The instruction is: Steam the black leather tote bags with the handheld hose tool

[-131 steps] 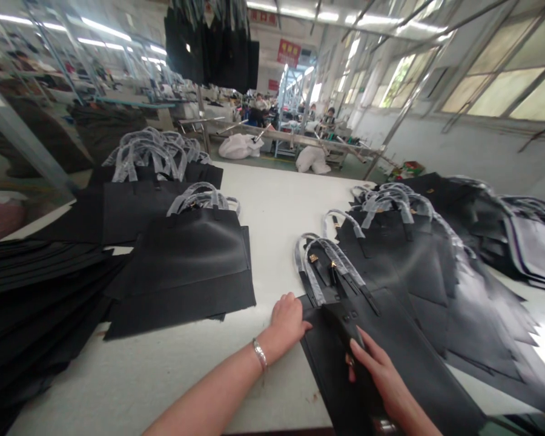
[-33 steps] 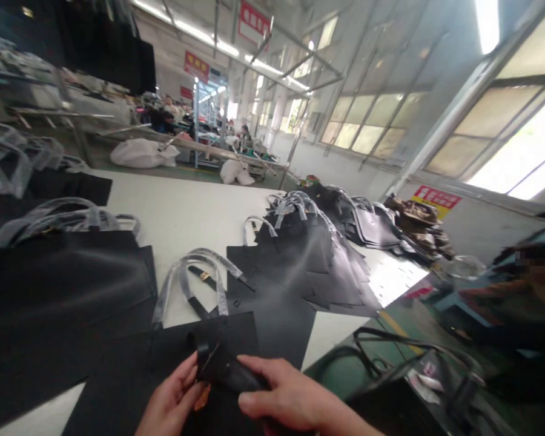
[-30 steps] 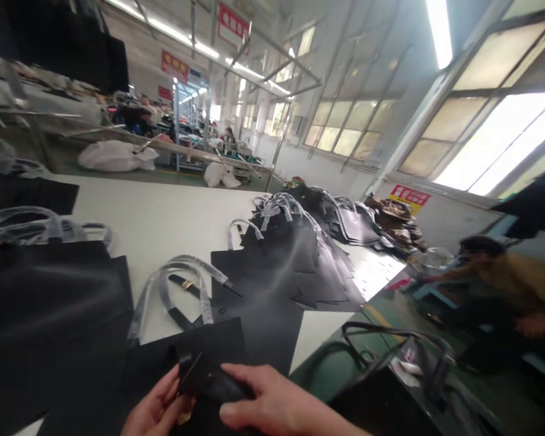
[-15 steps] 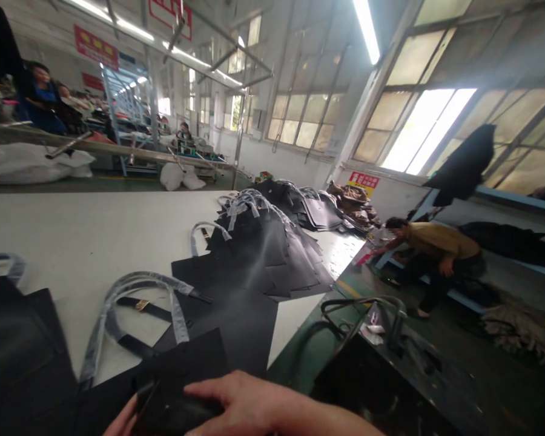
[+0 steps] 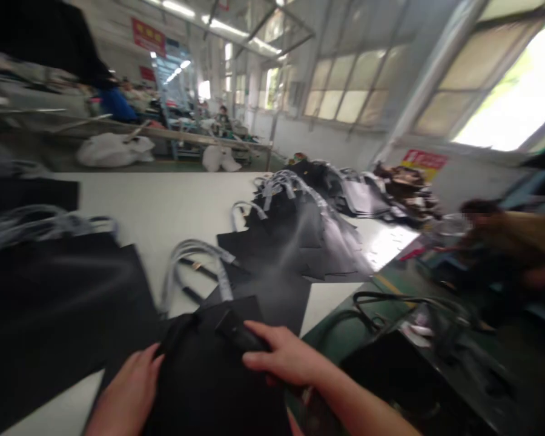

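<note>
In the lower middle, a black bag panel point(image 5: 209, 387) lies before me, on or over other black panels. At its left edge is my left hand point(image 5: 134, 381), fingers closed round the edge beside a dark folded part. My right hand point(image 5: 284, 357) is closed on a black strap-like piece point(image 5: 240, 333) above the panel; blur hides its exact kind. Just beyond, clear-wrapped handles point(image 5: 195, 245) arch up from the bag pieces, with a gold buckle point(image 5: 197, 265) on a dark strap between them.
A fanned pile of black bag panels point(image 5: 295, 224) with wrapped handles covers the white table point(image 5: 163, 194) ahead. More panels point(image 5: 54, 290) lie left. A black bag point(image 5: 390, 369) with handles stands low right. Beyond it, a person point(image 5: 518, 248) bends down.
My view has turned left, so the scene sits further right. Both hands have moved apart; my left hand now shows more fully, and the right raises the black piece over the panel.
</note>
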Action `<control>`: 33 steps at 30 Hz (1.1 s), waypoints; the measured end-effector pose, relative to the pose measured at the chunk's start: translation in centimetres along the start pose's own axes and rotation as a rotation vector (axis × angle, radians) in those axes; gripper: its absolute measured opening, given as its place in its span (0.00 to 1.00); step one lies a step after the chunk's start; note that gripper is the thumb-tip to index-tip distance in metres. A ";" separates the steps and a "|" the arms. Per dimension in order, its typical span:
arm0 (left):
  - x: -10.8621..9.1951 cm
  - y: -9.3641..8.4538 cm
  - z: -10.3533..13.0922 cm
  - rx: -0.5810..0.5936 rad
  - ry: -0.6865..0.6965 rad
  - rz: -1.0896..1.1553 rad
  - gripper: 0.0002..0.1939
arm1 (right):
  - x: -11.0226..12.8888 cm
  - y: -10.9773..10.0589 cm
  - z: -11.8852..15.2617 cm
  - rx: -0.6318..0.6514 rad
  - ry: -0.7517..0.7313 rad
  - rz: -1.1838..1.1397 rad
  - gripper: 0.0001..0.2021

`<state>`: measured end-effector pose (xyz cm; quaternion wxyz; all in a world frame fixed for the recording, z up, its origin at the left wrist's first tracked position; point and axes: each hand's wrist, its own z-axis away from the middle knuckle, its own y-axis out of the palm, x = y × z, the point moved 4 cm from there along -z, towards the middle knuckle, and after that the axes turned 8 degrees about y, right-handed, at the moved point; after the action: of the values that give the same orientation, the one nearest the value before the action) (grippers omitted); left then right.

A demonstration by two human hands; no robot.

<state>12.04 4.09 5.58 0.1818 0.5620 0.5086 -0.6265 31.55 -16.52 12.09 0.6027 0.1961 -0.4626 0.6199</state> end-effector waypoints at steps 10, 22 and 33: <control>-1.6 5.5 4.4 0.034 -0.332 0.754 0.30 | -0.7 1.3 -0.9 0.236 0.065 -0.192 0.37; -1.5 7.2 5.1 0.020 -0.405 0.973 0.29 | 0.8 1.4 -1.4 0.336 0.145 -0.334 0.34; -0.8 7.5 5.4 -0.004 -0.444 0.953 0.30 | 0.3 1.3 -1.6 0.324 0.175 -0.300 0.35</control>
<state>15.51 -3.85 2.23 0.5512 0.5842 0.1469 -0.5773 30.77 -14.87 11.12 0.6867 0.3023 -0.2687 0.6041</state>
